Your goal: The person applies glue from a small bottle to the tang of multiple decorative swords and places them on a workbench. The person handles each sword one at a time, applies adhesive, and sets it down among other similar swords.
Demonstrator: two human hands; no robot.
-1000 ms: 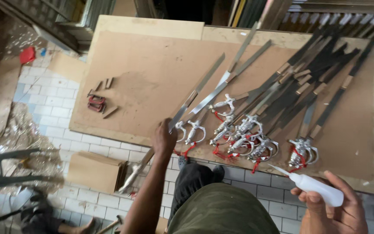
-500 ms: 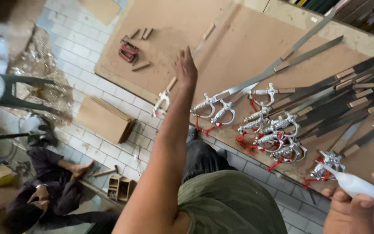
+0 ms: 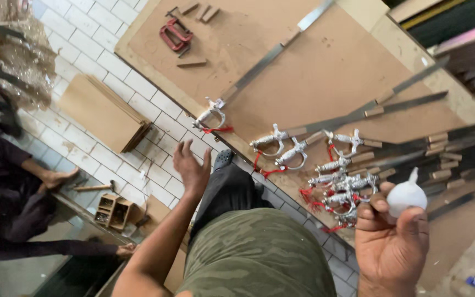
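My left hand (image 3: pixel 191 166) hangs open and empty over the tiled floor, just below a lone sword (image 3: pixel 259 69) with a silver hilt (image 3: pixel 211 114) and red tassel that lies apart on the brown board (image 3: pixel 314 71). My right hand (image 3: pixel 391 242) is shut on a white squeeze bottle (image 3: pixel 406 195) with a pointed nozzle. Beside that hand lie several more swords with silver hilts (image 3: pixel 325 165) and red tassels, blades pointing away to the right.
A red clamp (image 3: pixel 174 34) and small wood blocks (image 3: pixel 199 11) lie on the board's far corner. A stack of brown boards (image 3: pixel 103 113), a hammer (image 3: pixel 94 187) and a small wooden box (image 3: pixel 114 210) sit on the floor. Another person (image 3: pixel 12 203) sits at left.
My left hand has let go of the lone sword and drawn back from the board, leaving it apart from the others. The view has swung; my right hand rose with the bottle.
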